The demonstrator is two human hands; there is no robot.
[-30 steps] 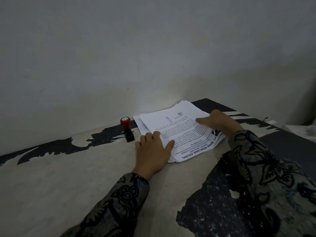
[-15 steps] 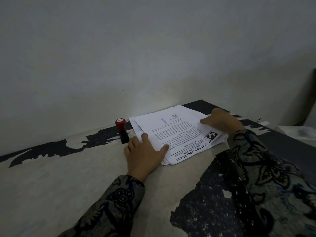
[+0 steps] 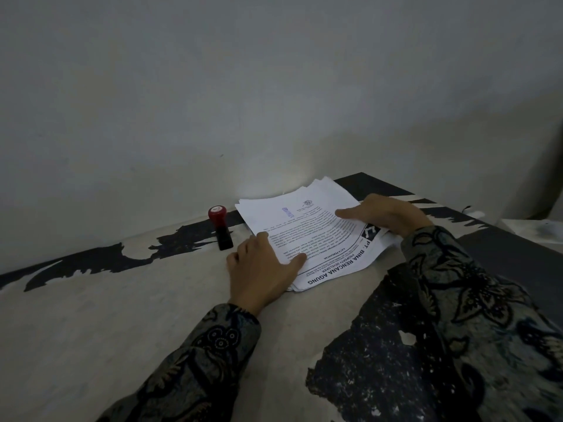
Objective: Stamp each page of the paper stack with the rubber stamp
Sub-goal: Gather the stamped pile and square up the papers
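Observation:
A stack of printed white pages (image 3: 307,226) lies on the worn table, turned sideways, and its top page bears a blue stamp mark near the far left corner. My left hand (image 3: 262,269) rests flat on the stack's near left edge, thumb on the top page. My right hand (image 3: 384,216) lies on the right side of the stack, its fingers over the page and its thumb stretched left. A rubber stamp (image 3: 221,228) with a red cap and black body stands upright on the table just left of the stack, untouched.
The table (image 3: 122,300) has a peeling pale top with black patches and stands against a plain wall (image 3: 274,86). A pale object (image 3: 536,229) sits at the far right edge, beyond the table.
Both hands stay on the stack and have barely shifted. The camera view has shifted slightly. The stamp has not moved.

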